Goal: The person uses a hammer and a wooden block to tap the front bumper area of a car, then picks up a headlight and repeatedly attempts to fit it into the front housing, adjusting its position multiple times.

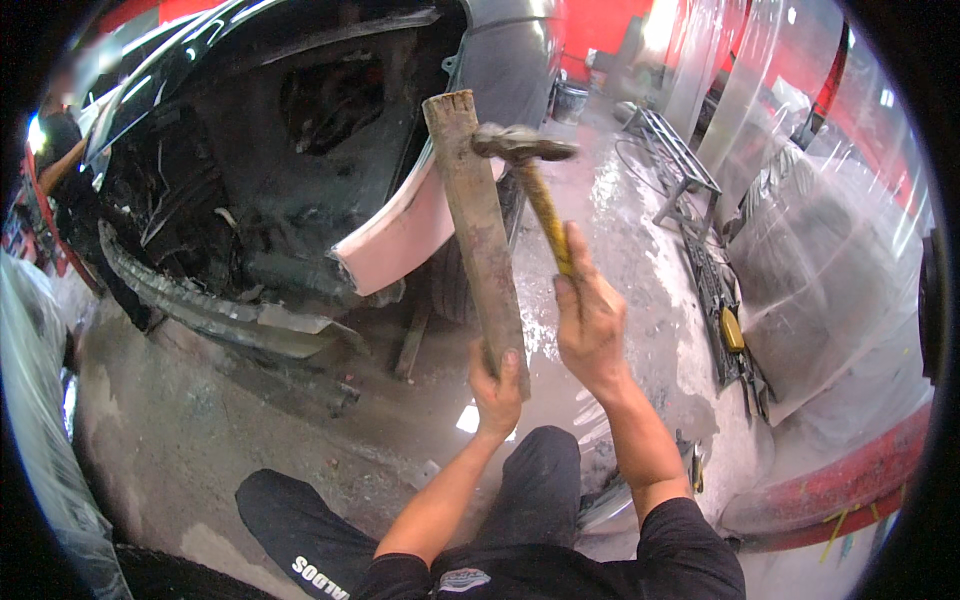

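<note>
A long, worn wooden plank [478, 220] stands tilted in front of me, its lower end gripped by my left hand [497, 395]. My right hand [592, 325] is closed around the yellow handle of a hammer [545, 205], with the index finger laid along it. The hammer's metal head is blurred and overlaps the plank's upper right edge; whether they touch I cannot tell. Behind the plank, a pinkish panel edge [400, 232] juts from the car body [510, 60], whose dark inner cavity lies open at the left.
A metal frame stand [680, 155] and black parts with a yellow piece [732, 330] lie along the right. Plastic sheeting [820, 270] covers things there, above a red bumper-like part [830, 480]. Another person [75, 190] stands at far left. A bucket [570, 102] sits at the back.
</note>
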Demonstrator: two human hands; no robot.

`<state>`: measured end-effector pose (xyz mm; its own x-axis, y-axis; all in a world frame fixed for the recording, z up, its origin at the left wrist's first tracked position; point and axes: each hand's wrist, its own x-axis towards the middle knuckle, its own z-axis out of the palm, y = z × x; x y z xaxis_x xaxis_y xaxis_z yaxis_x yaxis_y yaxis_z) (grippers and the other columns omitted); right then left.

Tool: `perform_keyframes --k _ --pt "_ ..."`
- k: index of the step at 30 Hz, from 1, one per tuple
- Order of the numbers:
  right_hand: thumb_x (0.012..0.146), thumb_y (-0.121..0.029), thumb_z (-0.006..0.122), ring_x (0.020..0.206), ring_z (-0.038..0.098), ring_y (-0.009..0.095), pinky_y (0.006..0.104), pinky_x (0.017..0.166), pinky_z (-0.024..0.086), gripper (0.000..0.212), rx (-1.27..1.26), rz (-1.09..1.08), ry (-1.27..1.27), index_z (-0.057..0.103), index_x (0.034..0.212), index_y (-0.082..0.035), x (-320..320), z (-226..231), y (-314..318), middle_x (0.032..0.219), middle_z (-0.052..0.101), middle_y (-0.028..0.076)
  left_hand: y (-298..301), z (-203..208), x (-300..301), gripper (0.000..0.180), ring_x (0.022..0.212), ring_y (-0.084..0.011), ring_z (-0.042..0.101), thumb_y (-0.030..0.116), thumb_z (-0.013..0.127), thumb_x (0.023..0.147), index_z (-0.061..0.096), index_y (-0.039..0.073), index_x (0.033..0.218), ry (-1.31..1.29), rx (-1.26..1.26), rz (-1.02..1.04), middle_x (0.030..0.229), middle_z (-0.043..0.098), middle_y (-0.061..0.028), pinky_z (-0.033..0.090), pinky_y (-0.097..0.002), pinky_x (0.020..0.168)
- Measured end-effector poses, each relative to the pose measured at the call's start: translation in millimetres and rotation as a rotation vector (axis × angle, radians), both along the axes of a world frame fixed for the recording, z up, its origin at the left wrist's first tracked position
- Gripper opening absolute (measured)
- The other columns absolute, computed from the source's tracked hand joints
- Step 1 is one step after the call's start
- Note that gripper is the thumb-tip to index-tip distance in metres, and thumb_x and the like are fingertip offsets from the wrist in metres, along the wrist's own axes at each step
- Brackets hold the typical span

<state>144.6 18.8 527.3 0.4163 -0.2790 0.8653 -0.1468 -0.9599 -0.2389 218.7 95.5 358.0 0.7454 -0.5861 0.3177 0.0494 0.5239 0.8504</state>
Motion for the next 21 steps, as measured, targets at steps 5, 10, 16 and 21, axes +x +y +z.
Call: perform_keyframes --k 5,10,16,21 --pt "0.106 -0.037 0.055 0.063 0.055 0.016 0.0293 0.059 0.047 0.04 0.098 0.306 -0.433 0.052 0.126 -0.002 -41.2 37.6 36.1 0.08 0.06 0.007 -5.2 -1.6 -0.1 0.049 0.106 -0.0234 0.058 0.04 0.063 0.104 0.056 -0.004 0.126 -0.027 -0.011 0.057 0.113 0.063 -0.0151 0.046 -0.0387 0.096" --pt "0.095 -0.007 0.066 0.066 0.063 0.032 0.0414 0.057 0.05 0.071 -0.203 -0.107 0.186 0.038 0.161 -0.008 -4.5 40.7 8.6 0.081 0.063 0.019 -0.6 -0.3 -2.4 0.048 0.108 -0.0243 0.059 0.037 0.065 0.103 0.055 -0.003 0.128 0.004 -0.003 0.026 0.116 0.063 -0.0152 0.046 -0.0398 0.098" --pt "0.1 0.003 0.057 0.061 0.059 0.02 0.0363 0.06 0.051 0.068 0.154 0.038 -0.098 0.038 0.163 -0.011 -16.5 -1.5 -6.4 0.077 0.063 0.015 6.6 2.8 -10.2 0.045 0.108 -0.0234 0.059 0.032 0.065 0.103 0.055 -0.003 0.13 0.029 -0.011 0.003 0.119 0.063 -0.0141 0.046 -0.0397 0.098" --pt "0.101 0.002 0.056 0.062 0.055 0.015 0.0329 0.059 0.049 0.065 0.233 0.03 -0.201 0.039 0.163 -0.01 -19.9 -15.2 -6.2 0.074 0.057 0.009 12.3 6.7 -11.4 0.042 0.106 -0.0223 0.059 0.03 0.065 0.103 0.055 -0.002 0.129 -0.054 0.039 -0.046 0.115 0.063 -0.0128 0.047 -0.0385 0.096"
